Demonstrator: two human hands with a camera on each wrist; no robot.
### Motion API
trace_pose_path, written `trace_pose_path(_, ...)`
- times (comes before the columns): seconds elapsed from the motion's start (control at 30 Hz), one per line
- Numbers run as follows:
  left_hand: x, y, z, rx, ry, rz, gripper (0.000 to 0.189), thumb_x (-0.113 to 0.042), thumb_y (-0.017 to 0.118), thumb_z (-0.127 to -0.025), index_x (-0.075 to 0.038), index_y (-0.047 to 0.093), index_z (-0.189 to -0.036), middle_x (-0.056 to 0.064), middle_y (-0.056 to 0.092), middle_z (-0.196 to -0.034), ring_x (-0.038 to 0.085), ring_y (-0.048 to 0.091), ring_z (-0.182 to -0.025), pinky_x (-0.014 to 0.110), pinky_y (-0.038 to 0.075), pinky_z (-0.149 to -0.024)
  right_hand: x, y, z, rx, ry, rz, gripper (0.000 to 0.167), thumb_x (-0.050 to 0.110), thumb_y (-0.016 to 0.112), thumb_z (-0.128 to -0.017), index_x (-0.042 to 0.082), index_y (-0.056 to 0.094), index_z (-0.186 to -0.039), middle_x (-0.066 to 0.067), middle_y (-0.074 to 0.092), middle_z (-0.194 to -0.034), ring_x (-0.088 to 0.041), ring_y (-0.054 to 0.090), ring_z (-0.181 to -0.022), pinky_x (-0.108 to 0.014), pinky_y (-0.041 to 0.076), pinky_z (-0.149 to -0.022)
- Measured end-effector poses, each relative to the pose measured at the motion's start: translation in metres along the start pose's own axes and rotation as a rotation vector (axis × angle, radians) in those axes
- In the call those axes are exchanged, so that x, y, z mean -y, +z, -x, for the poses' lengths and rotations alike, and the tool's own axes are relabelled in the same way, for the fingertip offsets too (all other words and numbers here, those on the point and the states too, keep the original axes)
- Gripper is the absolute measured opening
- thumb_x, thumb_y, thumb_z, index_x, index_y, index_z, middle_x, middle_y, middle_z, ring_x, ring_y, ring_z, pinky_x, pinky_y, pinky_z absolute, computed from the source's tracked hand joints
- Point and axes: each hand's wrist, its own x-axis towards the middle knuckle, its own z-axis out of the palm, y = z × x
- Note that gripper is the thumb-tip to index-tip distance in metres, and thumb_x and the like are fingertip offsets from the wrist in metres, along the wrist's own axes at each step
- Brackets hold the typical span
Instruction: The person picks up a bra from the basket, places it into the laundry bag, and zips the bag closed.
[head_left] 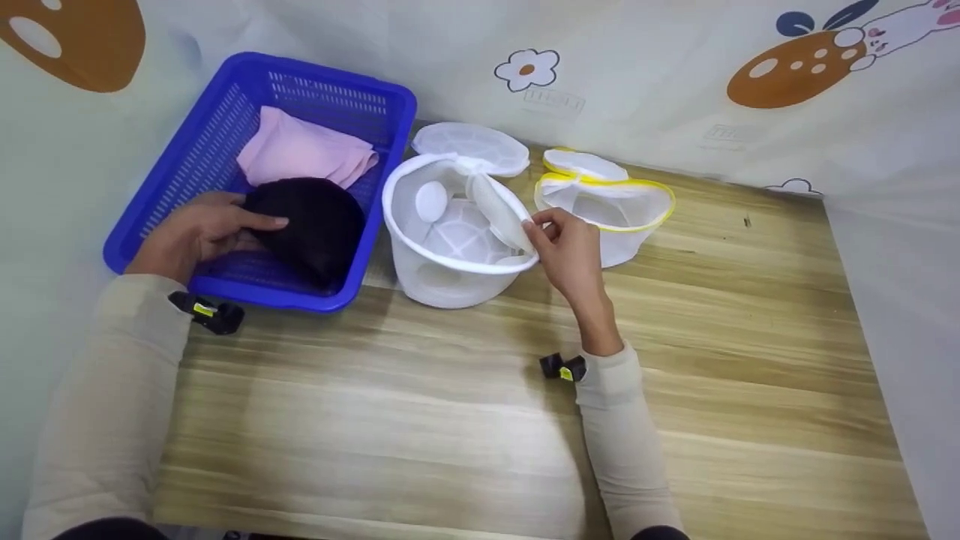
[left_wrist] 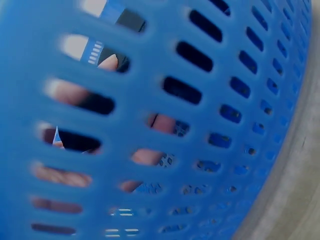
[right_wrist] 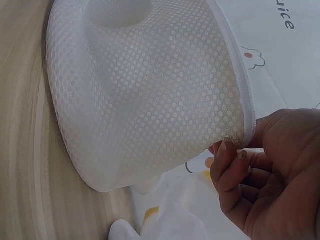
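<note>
My left hand (head_left: pixel 210 229) is in the blue plastic basket (head_left: pixel 375 259) and grips a black, rounded cloth item (head_left: pixel 311 229), thumb on top. A folded pink cloth (head_left: pixel 307 146) lies behind it. In the left wrist view the basket's slotted wall (left_wrist: pixel 145 95) covers most of that hand. My right hand (head_left: pixel 566 251) pinches the white zipped rim of a round mesh laundry bag (head_left: pixel 442 285) at its right side. The bag stands with its lid folded back, and pale round pads show inside. The right wrist view shows the fingers (right_wrist: pixel 230 167) at the rim of the mesh bag (right_wrist: pixel 165 90).
A smaller mesh bag with yellow trim (head_left: pixel 622 247) stands just right of the white one, its lid folded back. Both bags and the basket are on a wood-grain table (head_left: pixel 390 420). Behind them hangs a patterned sheet (head_left: pixel 645 45), with pale sheeting at both sides.
</note>
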Motion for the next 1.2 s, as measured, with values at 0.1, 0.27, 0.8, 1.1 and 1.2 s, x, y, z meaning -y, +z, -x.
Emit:
trace_pose_path(0.1, -0.001, -0.001, 0.004, -0.025, 0.029, -0.021, 0.092, -0.004, 0.074, -0.082, 0.006, 0.01, -0.149, 0.01, 0.05, -0.129, 0.011, 0.067, -0.088, 0.028, 0.052, -0.08, 0.0, 0.0, 0.0, -0.003, -0.004, 0.006, 0.018, 0.02, 0.068, -0.089, 0.002, 0.071, -0.091, -0.004, 0.06, -0.066, -0.015, 0.052, -0.059, -0.026, 0.042, -0.056)
trace_pose_path(0.27, -0.003, -0.006, 0.012, -0.034, 0.066, 0.038, 0.086, -0.002, 0.074, -0.081, 0.004, 0.019, -0.148, -0.007, 0.067, -0.096, 0.014, 0.068, -0.087, 0.025, 0.054, -0.072, 0.001, -0.001, 0.0, -0.004, -0.004, 0.011, 0.018, 0.02, 0.068, -0.089, 0.002, 0.071, -0.092, -0.004, 0.06, -0.066, -0.015, 0.053, -0.059, -0.026, 0.042, -0.055)
trace_pose_path(0.8, -0.015, -0.013, 0.034, -0.053, 0.182, 0.216, 0.054, 0.007, 0.069, -0.082, -0.003, 0.041, -0.126, 0.002, 0.069, -0.098, 0.017, 0.069, -0.084, 0.029, 0.055, -0.073, -0.001, -0.001, 0.001, -0.007, -0.023, -0.001, 0.019, 0.02, 0.068, -0.089, 0.002, 0.071, -0.091, -0.004, 0.06, -0.065, -0.014, 0.052, -0.054, -0.024, 0.042, -0.052)
trace_pose_path(1.1, -0.031, -0.005, 0.043, -0.075, 0.196, 0.253, 0.033, 0.004, 0.073, -0.08, -0.007, 0.061, -0.109, 0.005, 0.07, -0.094, 0.017, 0.068, -0.076, 0.026, 0.054, -0.066, 0.0, -0.001, 0.0, -0.002, -0.006, -0.003, 0.019, 0.019, 0.067, -0.089, 0.001, 0.071, -0.093, -0.005, 0.061, -0.066, -0.015, 0.053, -0.058, -0.025, 0.041, -0.053)
trace_pose_path(1.2, -0.036, -0.001, 0.044, -0.08, 0.204, 0.265, 0.033, 0.003, 0.074, -0.079, -0.006, 0.061, -0.108, 0.006, 0.07, -0.091, 0.017, 0.067, -0.073, 0.025, 0.053, -0.062, 0.0, 0.001, 0.001, -0.007, -0.008, 0.006, 0.019, 0.019, 0.067, -0.089, 0.001, 0.071, -0.092, -0.005, 0.06, -0.066, -0.015, 0.052, -0.058, -0.025, 0.041, -0.054)
